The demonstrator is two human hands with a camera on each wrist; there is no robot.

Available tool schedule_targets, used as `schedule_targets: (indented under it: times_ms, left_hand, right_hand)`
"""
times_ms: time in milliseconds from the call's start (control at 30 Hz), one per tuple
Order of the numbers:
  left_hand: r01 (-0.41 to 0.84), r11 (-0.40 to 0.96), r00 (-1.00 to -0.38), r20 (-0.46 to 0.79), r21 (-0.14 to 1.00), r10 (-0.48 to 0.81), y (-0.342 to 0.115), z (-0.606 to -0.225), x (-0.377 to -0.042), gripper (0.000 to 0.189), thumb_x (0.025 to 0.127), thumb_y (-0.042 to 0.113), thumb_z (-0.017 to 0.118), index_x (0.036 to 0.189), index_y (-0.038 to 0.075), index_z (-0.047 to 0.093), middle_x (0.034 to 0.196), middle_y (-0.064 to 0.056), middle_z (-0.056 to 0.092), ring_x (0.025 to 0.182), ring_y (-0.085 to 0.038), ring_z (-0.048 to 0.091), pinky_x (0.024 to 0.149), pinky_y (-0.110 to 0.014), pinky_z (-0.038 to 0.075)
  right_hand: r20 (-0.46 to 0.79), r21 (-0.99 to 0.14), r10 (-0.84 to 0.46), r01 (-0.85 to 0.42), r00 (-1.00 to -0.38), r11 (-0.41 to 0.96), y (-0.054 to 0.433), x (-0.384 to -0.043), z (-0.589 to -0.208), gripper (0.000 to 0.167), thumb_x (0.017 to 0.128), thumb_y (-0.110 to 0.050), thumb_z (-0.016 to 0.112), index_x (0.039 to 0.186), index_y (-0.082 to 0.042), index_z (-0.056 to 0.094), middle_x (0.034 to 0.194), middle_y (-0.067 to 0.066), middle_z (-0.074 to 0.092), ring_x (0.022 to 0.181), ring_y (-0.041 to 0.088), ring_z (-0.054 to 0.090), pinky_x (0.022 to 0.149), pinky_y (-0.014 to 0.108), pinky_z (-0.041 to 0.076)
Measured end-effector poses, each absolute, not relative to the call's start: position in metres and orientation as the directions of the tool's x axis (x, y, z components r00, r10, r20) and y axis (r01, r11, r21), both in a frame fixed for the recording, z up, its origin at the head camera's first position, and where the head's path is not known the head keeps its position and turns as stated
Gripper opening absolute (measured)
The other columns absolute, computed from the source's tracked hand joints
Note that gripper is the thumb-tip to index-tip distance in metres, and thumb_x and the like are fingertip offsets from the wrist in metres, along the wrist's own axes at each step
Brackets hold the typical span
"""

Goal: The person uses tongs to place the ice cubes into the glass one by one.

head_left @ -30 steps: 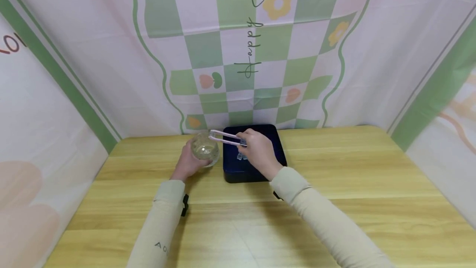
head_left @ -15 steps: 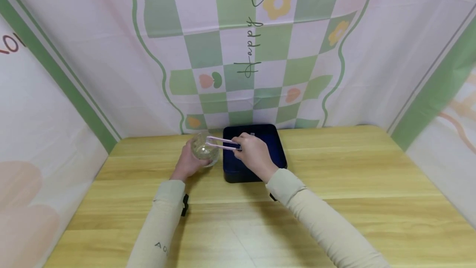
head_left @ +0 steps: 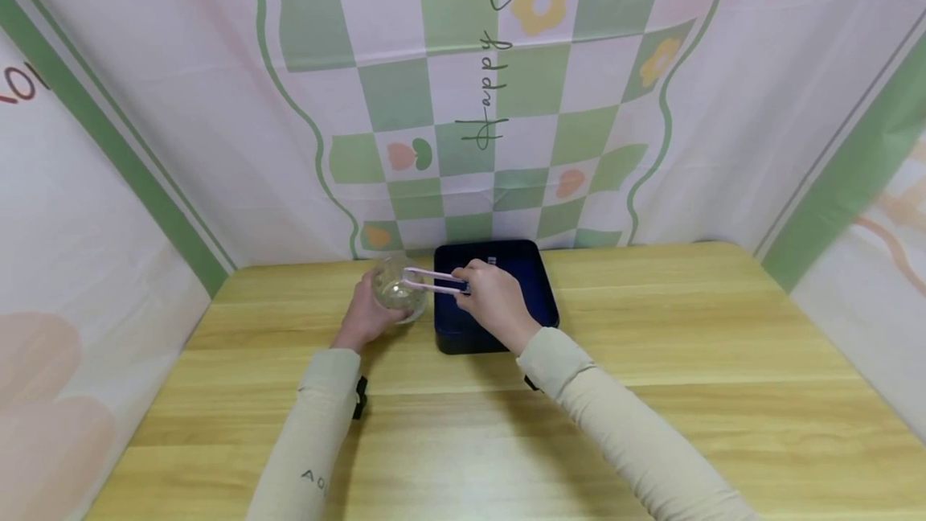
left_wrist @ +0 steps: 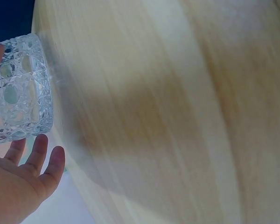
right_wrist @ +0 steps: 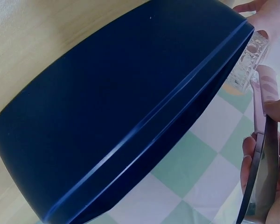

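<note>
While beside clear glass [head_left: 394, 297], tray [head_left: 466, 342] with pale piece [head_left: 492, 260]

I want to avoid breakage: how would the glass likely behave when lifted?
The glass looks clear and rigid, so it would probably chip if dropped. Its bumpy surface should resist slipping. Being round, it might roll if knocked over.

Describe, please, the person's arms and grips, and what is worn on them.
The left sleeve and right sleeve are cream, with wide cuffs. Dark letters mark the left one. A black fitting, perhaps camera gear, shows near each cuff. The left grip and right grip wear no gloves.
</note>
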State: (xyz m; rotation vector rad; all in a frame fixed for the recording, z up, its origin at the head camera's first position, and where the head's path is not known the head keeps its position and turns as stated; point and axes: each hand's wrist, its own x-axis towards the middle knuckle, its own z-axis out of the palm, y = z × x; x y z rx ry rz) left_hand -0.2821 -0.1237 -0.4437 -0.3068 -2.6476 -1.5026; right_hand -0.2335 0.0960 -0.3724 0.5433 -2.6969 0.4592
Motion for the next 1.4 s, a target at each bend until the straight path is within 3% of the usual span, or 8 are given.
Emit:
schedule_targets:
  times_ms: [567,1400]
  left_hand:
    - [0.210,0.485,-0.977,0.166,0.849,0.132,-0.1221,-0.4425,-0.2821,0.091,0.063,-0.001,0.083,0.142,0.010,0.039,0.138,-0.019,0.050,0.130,-0.036,0.046,0.114,-0.051,0.032]
    - [0.208,0.502,-0.978,0.165,0.840,0.130,-0.1213,-0.4406,-0.2803,0.090,0.064,0.002,0.083,0.142,0.015,0.042,0.138,-0.018,0.050,0.129,-0.035,0.047,0.112,-0.053,0.034]
  right_hand:
    - [0.346,-0.271,-0.281,-0.382,-0.895,0.884,0.0972,-0.2341,-0.3736,0.030,0.080,-0.018,0.076,0.109,-0.011,0.072,0.101,0.006,0.070,0.071,0.017,0.065,0.059,0.030,0.055]
    - [0.360,-0.281,-0.270,-0.379,-0.893,0.881,0.0986,-0.2342,-0.3753,0.032,0.079,-0.018,0.077,0.109,-0.010,0.072,0.099,0.006,0.069,0.071,0.016,0.064,0.061,0.030,0.055]
